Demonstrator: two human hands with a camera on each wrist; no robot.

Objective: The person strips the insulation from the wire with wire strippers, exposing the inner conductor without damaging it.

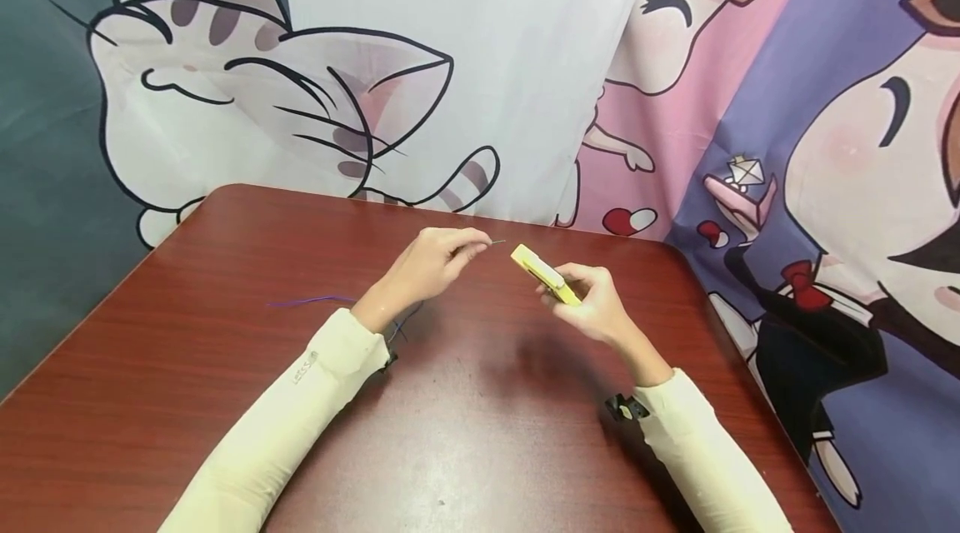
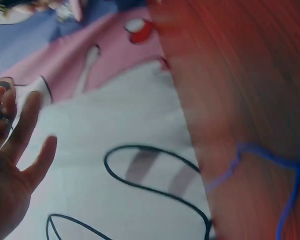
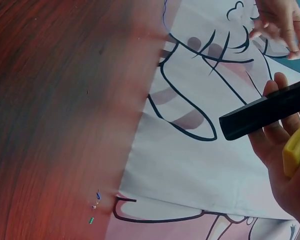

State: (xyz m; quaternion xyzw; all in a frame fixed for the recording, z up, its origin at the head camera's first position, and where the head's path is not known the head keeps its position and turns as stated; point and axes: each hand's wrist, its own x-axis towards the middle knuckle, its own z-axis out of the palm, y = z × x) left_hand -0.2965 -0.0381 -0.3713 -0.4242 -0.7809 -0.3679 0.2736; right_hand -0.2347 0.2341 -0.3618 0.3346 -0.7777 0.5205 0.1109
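Note:
My left hand is raised over the far half of the table, thumb and fingertips pinching a thin wire whose short green end pokes out to the right. Under the left wrist, blue-purple wire trails leftward; its bends cross in the left wrist view. Opposite, my right hand grips a yellow wire stripper, its nose tilted up and left towards the green end, a small gap between them. A black handle of the stripper crosses the fingers in the right wrist view.
Small blue and green bits lie near the edge of the reddish-brown table. Behind it hangs a cartoon-printed cloth, close to the far edge. Dark wrist mounts sit at both cuffs.

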